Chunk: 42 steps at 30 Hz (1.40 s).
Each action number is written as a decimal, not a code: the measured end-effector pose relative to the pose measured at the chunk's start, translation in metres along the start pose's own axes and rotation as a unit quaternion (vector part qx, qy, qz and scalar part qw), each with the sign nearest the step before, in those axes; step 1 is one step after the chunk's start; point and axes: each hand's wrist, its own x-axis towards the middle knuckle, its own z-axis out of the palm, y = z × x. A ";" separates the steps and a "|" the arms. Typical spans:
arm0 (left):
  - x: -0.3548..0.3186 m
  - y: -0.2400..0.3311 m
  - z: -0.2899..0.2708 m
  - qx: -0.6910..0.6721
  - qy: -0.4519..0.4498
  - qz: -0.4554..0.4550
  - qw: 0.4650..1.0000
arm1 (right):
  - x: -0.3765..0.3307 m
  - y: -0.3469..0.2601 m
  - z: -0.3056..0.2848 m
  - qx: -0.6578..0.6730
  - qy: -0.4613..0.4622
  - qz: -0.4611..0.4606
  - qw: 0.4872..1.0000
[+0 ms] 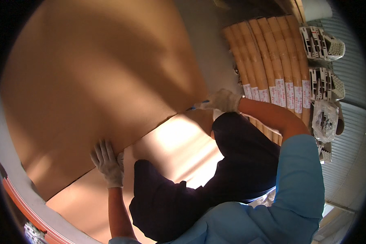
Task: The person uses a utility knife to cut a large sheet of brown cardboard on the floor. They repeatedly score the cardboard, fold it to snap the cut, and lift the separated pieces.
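A large sheet of brown cardboard [93,77] lies spread under me, with a cut line running across it from lower left to the middle right. My left hand [107,162], in a white glove, presses flat on the sheet beside that line. My right hand [223,100], also gloved, grips a small blue-handled cutter [196,107] whose tip meets the cardboard at the upper end of the cut. My knees in dark trousers [199,179] rest on the lower piece of cardboard [171,142].
A row of brown-wrapped long rolls with white labels [268,61] lies to the right of my right hand. Beyond them are white plastic profile pieces [323,44] and a clear bag of small parts [324,120]. An orange-edged rim [24,203] runs at lower left.
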 end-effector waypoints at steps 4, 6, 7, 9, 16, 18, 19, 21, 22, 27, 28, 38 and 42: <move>0.000 0.000 0.002 0.004 0.009 0.004 1.000 | -0.043 0.057 0.050 0.064 0.024 0.044 0.997; 0.002 0.001 0.004 0.012 0.012 0.008 1.000 | -0.080 0.083 0.059 0.008 -0.097 0.152 0.984; 0.002 0.002 0.005 0.019 0.008 0.007 1.000 | -0.098 0.094 0.059 0.050 -0.135 0.235 0.961; 0.001 0.002 0.006 0.030 0.008 -0.001 1.000 | -0.120 0.111 0.056 0.227 -0.075 0.398 0.885; 0.002 0.003 0.003 0.012 0.010 0.005 1.000 | -0.004 0.092 0.049 0.443 0.118 0.430 0.778; 0.003 0.004 -0.001 0.005 -0.004 -0.005 1.000 | 0.050 0.076 0.048 0.556 0.085 0.387 0.730; 0.003 0.005 -0.002 0.001 -0.014 -0.012 1.000 | 0.063 0.074 0.048 0.552 0.099 0.405 0.722; 0.004 0.006 -0.006 -0.004 -0.027 -0.015 1.000 | 0.085 0.069 0.047 0.553 0.133 0.418 0.708; 0.005 0.007 -0.007 -0.006 -0.026 -0.013 1.000 | 0.086 0.070 0.046 0.564 0.133 0.419 0.700; 0.016 0.006 -0.011 -0.008 -0.033 -0.020 0.999 | 0.087 0.083 0.027 0.536 0.176 0.471 0.678; 0.020 0.006 -0.011 -0.007 -0.031 -0.024 0.999 | 0.089 0.086 0.021 0.539 0.198 0.472 0.669; 0.029 0.009 -0.010 -0.054 0.096 -0.089 0.990 | 0.084 0.109 -0.056 0.641 0.315 0.345 0.609; 0.023 0.020 -0.012 -0.109 0.065 -0.072 0.989 | 0.095 0.107 -0.081 0.667 0.331 0.292 0.601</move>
